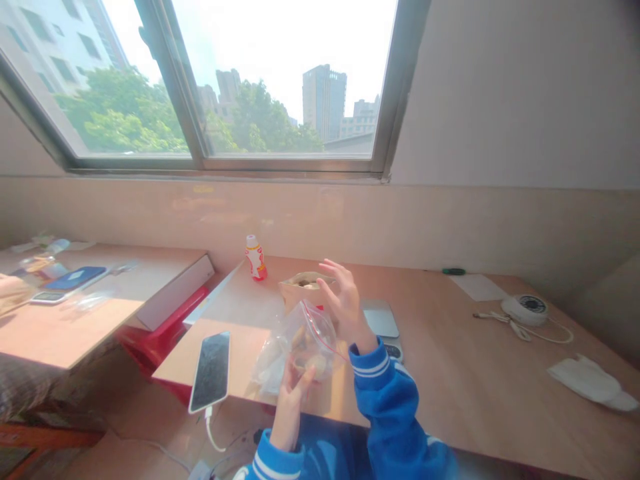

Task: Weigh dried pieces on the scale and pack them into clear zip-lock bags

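On my feed the left hand (pixel 293 407) cups a clear zip-top bag (pixel 313 347) from below, its fingers curled together and pressed into the plastic. Pale round pieces sit inside, too blurred for me to name. The bag is held up over the near edge of the wooden desktop (pixel 450 400), not resting on it. The right hand (pixel 345 307) is raised just beside the bag's top, fingers spread apart, gripping nothing. Behind it stands an open kraft paper pouch (pixel 300 287), next to a digital kitchen scale (pixel 381 319). A smartphone (pixel 210 372) lies at the desk edge with a white cable (pixel 209 430) — and a red-and-white bottle (pixel 256 259) stands by the wall.
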`<act>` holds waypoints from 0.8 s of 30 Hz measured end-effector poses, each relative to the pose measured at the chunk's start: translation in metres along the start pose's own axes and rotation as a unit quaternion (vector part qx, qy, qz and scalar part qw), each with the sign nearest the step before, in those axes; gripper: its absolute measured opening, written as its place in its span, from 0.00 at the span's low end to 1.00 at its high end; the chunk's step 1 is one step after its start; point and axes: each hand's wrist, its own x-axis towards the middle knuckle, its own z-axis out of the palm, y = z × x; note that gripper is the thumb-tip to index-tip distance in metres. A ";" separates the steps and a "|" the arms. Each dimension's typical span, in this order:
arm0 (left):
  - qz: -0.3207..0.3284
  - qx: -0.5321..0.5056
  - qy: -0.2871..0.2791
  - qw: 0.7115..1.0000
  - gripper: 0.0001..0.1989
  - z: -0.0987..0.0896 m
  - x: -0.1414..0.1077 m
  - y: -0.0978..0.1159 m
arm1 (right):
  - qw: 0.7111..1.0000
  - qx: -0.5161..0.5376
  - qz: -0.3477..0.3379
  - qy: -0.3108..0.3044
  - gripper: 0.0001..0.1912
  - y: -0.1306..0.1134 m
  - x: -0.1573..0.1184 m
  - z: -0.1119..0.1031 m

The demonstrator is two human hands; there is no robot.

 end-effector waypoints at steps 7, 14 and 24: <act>-0.005 0.026 0.022 0.999 0.39 0.004 0.004 -0.005 | 0.968 0.142 0.175 -0.107 0.10 -0.008 -0.057 -0.050; 0.067 0.051 -0.063 0.994 0.39 0.032 -0.005 0.003 | 0.954 0.096 0.205 -0.194 0.13 0.007 -0.077 -0.048; 0.047 0.142 -0.139 0.979 0.34 0.032 -0.009 -0.003 | 0.959 0.038 0.206 -0.191 0.16 0.017 -0.084 -0.049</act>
